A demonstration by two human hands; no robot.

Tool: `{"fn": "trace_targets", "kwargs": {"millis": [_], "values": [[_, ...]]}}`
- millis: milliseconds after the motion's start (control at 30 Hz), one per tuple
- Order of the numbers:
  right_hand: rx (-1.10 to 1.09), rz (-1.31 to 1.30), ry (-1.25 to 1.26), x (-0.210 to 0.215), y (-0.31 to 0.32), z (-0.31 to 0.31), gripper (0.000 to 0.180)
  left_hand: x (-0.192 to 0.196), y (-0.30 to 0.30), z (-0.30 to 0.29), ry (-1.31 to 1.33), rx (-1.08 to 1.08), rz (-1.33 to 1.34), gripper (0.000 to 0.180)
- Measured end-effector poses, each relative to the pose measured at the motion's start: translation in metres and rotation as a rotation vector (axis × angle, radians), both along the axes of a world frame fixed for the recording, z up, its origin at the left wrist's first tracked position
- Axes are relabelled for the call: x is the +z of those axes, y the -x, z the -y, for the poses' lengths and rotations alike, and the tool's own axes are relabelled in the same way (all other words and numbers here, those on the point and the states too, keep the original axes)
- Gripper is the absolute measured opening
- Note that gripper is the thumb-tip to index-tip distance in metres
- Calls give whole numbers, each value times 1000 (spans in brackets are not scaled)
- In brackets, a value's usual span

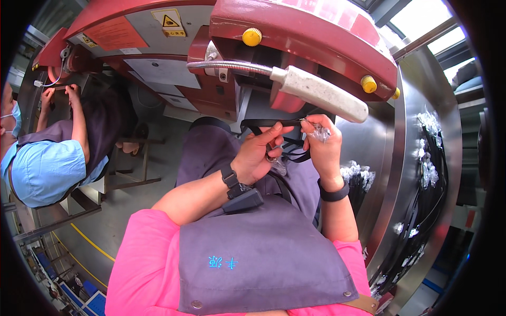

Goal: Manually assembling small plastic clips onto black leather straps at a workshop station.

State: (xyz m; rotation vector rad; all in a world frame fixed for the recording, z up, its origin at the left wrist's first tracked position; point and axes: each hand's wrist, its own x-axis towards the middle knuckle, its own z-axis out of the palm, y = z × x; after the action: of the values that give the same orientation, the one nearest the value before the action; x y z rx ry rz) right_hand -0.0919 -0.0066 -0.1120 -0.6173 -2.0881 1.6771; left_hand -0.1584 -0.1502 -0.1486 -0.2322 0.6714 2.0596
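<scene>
My left hand [257,157] and my right hand [322,145] are raised in front of me over my grey apron [263,253]. Both grip a thin black strap [266,124] stretched between them, with a loop of it hanging under my fingers. My right hand also pinches a small clear plastic wrapper [319,131] at the strap's end. Another bit of clear plastic [278,166] hangs below my left fingers. Each wrist wears a black band.
A red machine [316,37] with yellow knobs and a white-gripped lever [321,95] stands just ahead. Its curved steel table [392,158] on my right holds several bagged black straps [427,184]. At left a person in a blue shirt [45,168] works at another machine.
</scene>
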Motion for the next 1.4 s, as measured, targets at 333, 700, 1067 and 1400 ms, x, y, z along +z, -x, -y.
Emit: {"fn": "trace_targets", "kwargs": {"millis": [333,700,1067,1400], "values": [[8,9,79,6,12,-6,9,3,0,-9,-36,53,4,12],[29,50,114,0,19,-12,12,-2,0,-9,-34,68,18,13],[24,98,91,1,24,-13,12,-2,1,-10,-7,98,15,13],[18,34,162,-2,19,-19,12,-2,0,-13,-47,69,-17,15]]}}
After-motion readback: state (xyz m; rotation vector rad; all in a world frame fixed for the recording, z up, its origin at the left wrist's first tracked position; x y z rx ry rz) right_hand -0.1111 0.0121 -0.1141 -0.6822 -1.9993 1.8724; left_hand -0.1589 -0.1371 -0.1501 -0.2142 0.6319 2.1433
